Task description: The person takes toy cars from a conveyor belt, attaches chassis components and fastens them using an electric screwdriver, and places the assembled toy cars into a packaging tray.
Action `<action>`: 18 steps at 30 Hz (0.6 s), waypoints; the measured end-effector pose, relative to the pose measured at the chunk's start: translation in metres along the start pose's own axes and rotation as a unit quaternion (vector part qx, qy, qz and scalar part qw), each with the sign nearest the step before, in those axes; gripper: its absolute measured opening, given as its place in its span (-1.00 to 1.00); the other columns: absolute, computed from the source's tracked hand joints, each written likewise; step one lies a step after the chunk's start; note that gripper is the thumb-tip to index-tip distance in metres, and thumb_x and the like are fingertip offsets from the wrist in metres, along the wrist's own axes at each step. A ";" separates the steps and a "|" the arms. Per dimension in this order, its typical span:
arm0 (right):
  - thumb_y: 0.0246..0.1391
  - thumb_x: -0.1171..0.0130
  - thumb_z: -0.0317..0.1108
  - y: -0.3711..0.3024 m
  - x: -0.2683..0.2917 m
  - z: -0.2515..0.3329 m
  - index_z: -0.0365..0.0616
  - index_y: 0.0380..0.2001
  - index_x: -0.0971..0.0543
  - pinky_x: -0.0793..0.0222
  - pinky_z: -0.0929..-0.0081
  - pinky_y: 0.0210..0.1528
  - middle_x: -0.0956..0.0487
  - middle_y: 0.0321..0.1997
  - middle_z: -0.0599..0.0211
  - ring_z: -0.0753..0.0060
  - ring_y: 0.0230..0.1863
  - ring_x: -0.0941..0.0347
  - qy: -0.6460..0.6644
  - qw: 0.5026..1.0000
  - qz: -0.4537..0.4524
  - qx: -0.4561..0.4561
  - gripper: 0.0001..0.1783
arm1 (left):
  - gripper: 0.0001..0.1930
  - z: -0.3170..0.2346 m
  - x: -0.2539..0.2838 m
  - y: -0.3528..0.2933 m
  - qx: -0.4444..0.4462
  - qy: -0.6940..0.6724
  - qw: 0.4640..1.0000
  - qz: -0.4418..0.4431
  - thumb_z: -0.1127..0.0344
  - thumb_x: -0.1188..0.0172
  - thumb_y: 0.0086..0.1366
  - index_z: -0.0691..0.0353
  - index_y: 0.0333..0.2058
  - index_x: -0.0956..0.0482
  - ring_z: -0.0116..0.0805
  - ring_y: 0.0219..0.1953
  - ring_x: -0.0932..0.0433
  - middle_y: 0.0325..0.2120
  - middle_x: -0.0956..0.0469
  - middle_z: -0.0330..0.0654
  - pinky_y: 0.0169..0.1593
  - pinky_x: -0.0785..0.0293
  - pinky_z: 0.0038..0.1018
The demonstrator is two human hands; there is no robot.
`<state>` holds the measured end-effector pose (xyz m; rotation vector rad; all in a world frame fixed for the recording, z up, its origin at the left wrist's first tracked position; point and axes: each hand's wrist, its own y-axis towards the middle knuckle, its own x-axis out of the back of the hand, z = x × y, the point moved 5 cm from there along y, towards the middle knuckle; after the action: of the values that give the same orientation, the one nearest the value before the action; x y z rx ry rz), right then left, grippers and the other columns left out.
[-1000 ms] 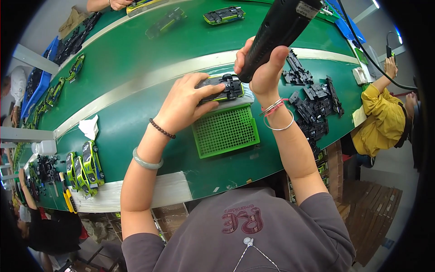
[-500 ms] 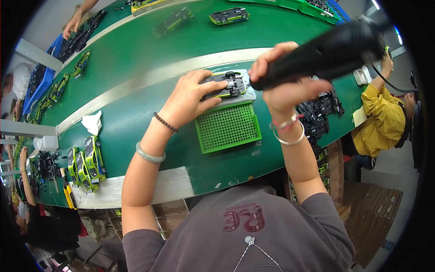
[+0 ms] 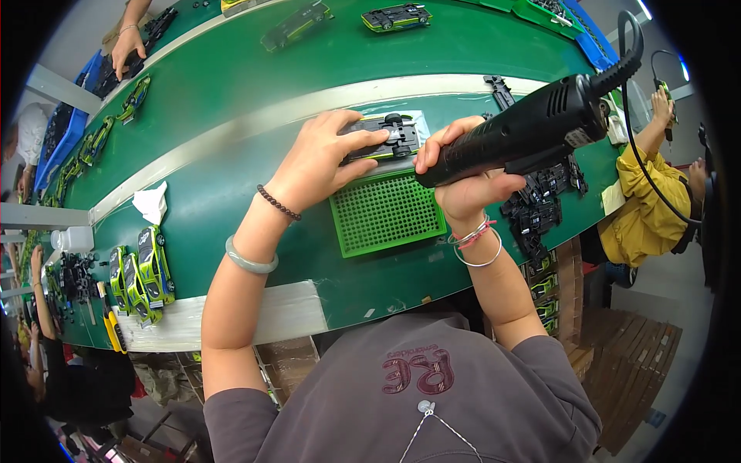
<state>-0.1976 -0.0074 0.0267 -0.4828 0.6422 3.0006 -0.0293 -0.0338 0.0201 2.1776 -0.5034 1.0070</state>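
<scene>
An upside-down toy car point(image 3: 401, 140) with a black underside and yellow-green edges lies on a pale cloth pad at the near side of the green table. My left hand point(image 3: 318, 158) grips its left end, thumb on the near side and fingers over the underside. My right hand point(image 3: 461, 189) is wrapped round a black electric screwdriver point(image 3: 532, 127), thumb stretched out along it. The tool slants, its front end beside the car's right end; its bit is hidden. Just below the car sits a green perforated basket point(image 3: 394, 248).
Black car chassis parts point(image 3: 536, 212) are piled to the right. Finished-looking green toy cars point(image 3: 154, 266) stand at left near yellow-handled pliers point(image 3: 116, 332) and a white tissue point(image 3: 150, 203). More cars point(image 3: 396, 17) lie along the far belt. A black cable point(image 3: 637, 147) hangs at right; co-workers sit on both sides.
The screwdriver has come down and lies lower, its front end a little left and its back end lower and further left. My left hand stays on the car.
</scene>
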 end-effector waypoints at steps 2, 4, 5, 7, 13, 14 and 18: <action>-0.48 0.39 0.77 0.000 0.001 -0.003 -0.20 -0.39 -0.28 -0.34 0.49 -0.56 -0.37 -0.67 0.24 0.38 -0.66 -0.35 -0.005 1.000 -0.001 0.000 0.11 | -0.59 -0.001 0.001 0.000 0.006 0.002 1.000 0.014 0.28 -0.29 0.04 -0.08 -0.06 -0.54 -0.04 -0.01 -0.36 -0.08 -0.40 -0.03 0.06 -0.30 -0.26; -0.48 0.39 0.77 0.001 0.001 -0.004 -0.20 -0.39 -0.29 -0.34 0.49 -0.56 -0.37 -0.67 0.25 0.38 -0.66 -0.35 -0.010 1.000 -0.003 0.001 0.11 | -0.58 0.001 0.000 0.000 0.011 0.005 1.000 0.028 0.30 -0.27 0.06 -0.07 -0.03 -0.53 -0.05 0.02 -0.34 -0.05 -0.38 -0.02 0.08 -0.30 -0.27; -0.48 0.38 0.77 0.001 0.000 -0.005 -0.20 -0.39 -0.29 -0.34 0.49 -0.56 -0.37 -0.67 0.26 0.38 -0.65 -0.35 -0.015 1.000 0.004 -0.001 0.11 | -0.58 0.001 0.000 -0.001 0.012 0.004 1.000 0.027 0.30 -0.27 0.07 -0.07 -0.03 -0.53 -0.05 0.02 -0.34 -0.05 -0.38 -0.03 0.08 -0.29 -0.27; -0.48 0.38 0.77 0.000 0.000 -0.006 -0.20 -0.39 -0.29 -0.35 0.49 -0.55 -0.36 -0.67 0.27 0.39 -0.65 -0.35 -0.020 1.000 0.011 -0.003 0.11 | -0.58 0.002 -0.001 -0.002 0.013 0.002 1.000 0.026 0.30 -0.27 0.07 -0.07 -0.03 -0.53 -0.06 0.01 -0.34 -0.05 -0.38 -0.04 0.08 -0.29 -0.27; -0.48 0.32 0.77 -0.003 -0.001 -0.007 -0.21 -0.38 -0.29 -0.35 0.49 -0.55 -0.36 -0.65 0.28 0.40 -0.64 -0.36 -0.021 1.000 0.001 0.005 0.10 | -0.59 0.001 -0.001 0.000 0.011 0.012 0.999 0.029 0.30 -0.26 0.08 -0.07 -0.04 -0.53 -0.07 0.00 -0.35 -0.05 -0.39 -0.07 0.08 -0.29 -0.27; -0.48 0.31 0.77 -0.003 -0.003 -0.007 -0.21 -0.39 -0.29 -0.36 0.49 -0.55 -0.37 -0.64 0.29 0.41 -0.63 -0.37 -0.026 1.000 0.011 0.002 0.10 | -0.59 0.001 0.000 0.000 0.014 0.014 0.999 0.031 0.30 -0.26 0.07 -0.07 -0.03 -0.53 -0.07 0.01 -0.34 -0.05 -0.39 -0.06 0.08 -0.29 -0.27; -0.50 0.29 0.77 -0.003 -0.005 -0.009 -0.19 -0.41 -0.30 -0.37 0.50 -0.56 -0.37 -0.64 0.30 0.41 -0.64 -0.38 -0.037 0.999 0.020 0.002 0.10 | -0.51 0.001 0.004 -0.002 0.000 0.026 0.999 0.038 0.27 -0.30 0.04 -0.08 0.02 -0.48 -0.04 0.04 -0.32 -0.02 -0.37 -0.03 0.11 -0.27 -0.26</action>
<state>-0.1898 -0.0086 0.0195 -0.3607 0.6590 3.0374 -0.0257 -0.0333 0.0219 2.1406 -0.5643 1.1026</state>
